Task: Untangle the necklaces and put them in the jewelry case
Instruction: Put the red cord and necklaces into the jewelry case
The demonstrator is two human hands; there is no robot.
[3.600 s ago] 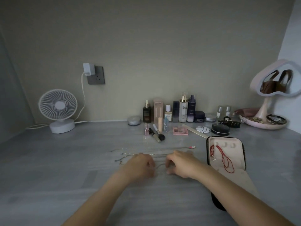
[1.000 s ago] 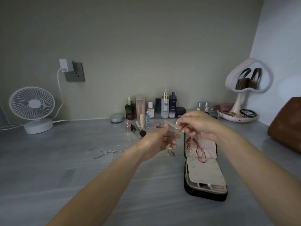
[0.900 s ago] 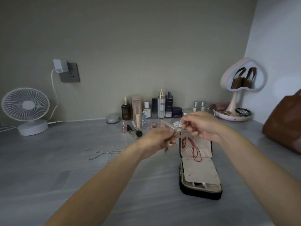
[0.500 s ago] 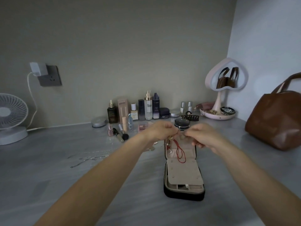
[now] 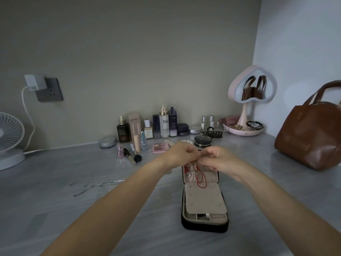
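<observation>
A necklace (image 5: 194, 166) between left hand (image 5: 181, 154) and right hand (image 5: 219, 159), over the case (image 5: 204, 226); chains (image 5: 103, 182) left, bottles (image 5: 164, 122) behind, bag (image 5: 311, 137) right

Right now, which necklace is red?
The thin cord necklace inside the open black jewelry case; the chains lying on the grey tabletop are silver.

Thin pale metal chain necklace (image 5: 194, 165): pinched between left hand (image 5: 181, 154) and right hand (image 5: 220, 159), fingertips meeting. A short bit dangles just below the grip; it is mostly hidden and too small for detail.
Black zip-around jewelry case with beige lining (image 5: 204, 226): lies open on grey tabletop (image 5: 55, 209), lid half directly under the grip, base half nearer the person, beige flap over its compartments.
Red cord necklace (image 5: 202, 180): in the lid just below the grip, looping down onto the flap.
Loose silver chain necklaces (image 5: 103, 182): on the tabletop well left of the grip, strands overlapping, apart from the case.
</observation>
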